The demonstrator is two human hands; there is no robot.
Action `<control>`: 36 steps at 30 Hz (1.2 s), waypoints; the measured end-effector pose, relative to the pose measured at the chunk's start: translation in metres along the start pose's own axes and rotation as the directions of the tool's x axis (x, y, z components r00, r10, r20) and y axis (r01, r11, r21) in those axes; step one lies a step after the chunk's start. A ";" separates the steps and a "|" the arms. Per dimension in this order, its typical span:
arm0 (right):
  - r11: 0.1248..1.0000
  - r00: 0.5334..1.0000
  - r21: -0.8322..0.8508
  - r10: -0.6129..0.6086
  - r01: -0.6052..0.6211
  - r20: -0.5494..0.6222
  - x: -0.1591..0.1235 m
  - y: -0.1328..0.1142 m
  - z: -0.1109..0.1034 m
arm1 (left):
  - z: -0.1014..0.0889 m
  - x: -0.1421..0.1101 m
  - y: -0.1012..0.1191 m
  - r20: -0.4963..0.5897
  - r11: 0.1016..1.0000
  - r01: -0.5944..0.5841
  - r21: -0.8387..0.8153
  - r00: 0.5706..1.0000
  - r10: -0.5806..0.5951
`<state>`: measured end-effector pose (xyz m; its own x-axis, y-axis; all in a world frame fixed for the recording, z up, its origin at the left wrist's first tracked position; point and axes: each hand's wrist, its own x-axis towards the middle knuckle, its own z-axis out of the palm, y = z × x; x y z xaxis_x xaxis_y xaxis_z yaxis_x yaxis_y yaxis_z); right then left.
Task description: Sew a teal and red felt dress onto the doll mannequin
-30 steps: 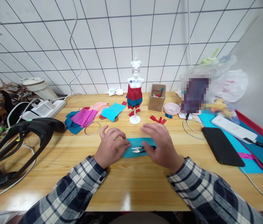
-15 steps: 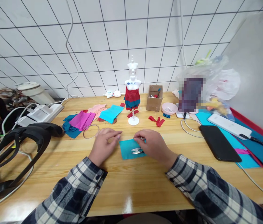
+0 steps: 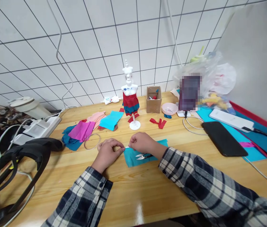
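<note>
Blades pointing left, the snips (image 3: 144, 156) are lying on the blue cloth (image 3: 131, 158). Near its far-left corner, my left hand (image 3: 107, 153) and right hand (image 3: 141, 142) are keeping fingertips pinched narrow, nearly meeting — I can't tell what they're holding. Beyond the cloth — a small dress form (image 3: 130, 102) is standing upright.

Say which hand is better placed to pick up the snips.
Probably the right hand: the handles of the snips lie by its wrist, while the blades point towards the left hand. Both look pinched, though.
</note>
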<state>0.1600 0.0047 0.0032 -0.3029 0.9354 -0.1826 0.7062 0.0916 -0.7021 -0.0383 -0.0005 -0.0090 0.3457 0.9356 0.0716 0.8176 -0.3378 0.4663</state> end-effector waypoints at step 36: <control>0.950 0.996 -0.302 0.069 -0.081 -0.052 -0.003 -0.007 0.011 | 0.000 -0.001 0.009 0.012 0.995 0.100 -0.002 0.995 -0.100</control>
<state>0.1488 -0.0024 0.0015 -0.2197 0.9561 -0.1941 0.8887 0.1141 -0.4440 -0.0313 -0.0047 -0.0046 0.2677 0.9634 0.0137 0.8472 -0.2422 0.4729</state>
